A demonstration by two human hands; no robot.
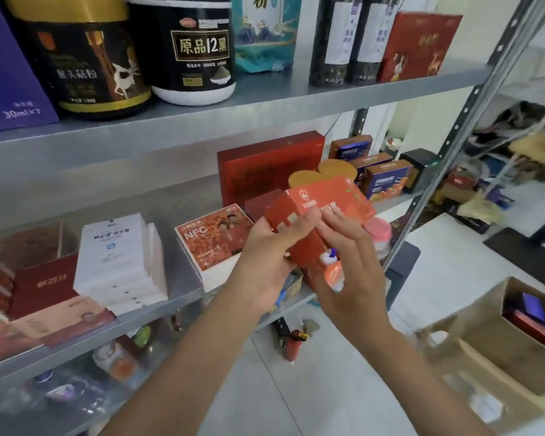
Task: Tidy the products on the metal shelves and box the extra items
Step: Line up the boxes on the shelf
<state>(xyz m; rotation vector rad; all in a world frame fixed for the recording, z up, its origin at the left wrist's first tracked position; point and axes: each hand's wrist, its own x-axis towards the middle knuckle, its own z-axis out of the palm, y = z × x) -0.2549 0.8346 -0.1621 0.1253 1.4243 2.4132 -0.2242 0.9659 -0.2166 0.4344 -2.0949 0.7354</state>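
Between my two hands, just in front of the grey metal shelf (pixel 183 287), sits the orange-red cardboard carton (pixel 324 206). My left hand (pixel 265 256) grips its lower end, thumb across the face and fingers curled beneath. My right hand (pixel 350 272) lays near-straight fingers against the front, clasping nothing. The carton's long axis climbs from the grip up and rightward. The open brown cardboard box (pixel 485 357) lies below and right of the grip, so I judge the right hand nearer for boxing.

Orange carton (pixel 324 212) in left hand (pixel 265 250)
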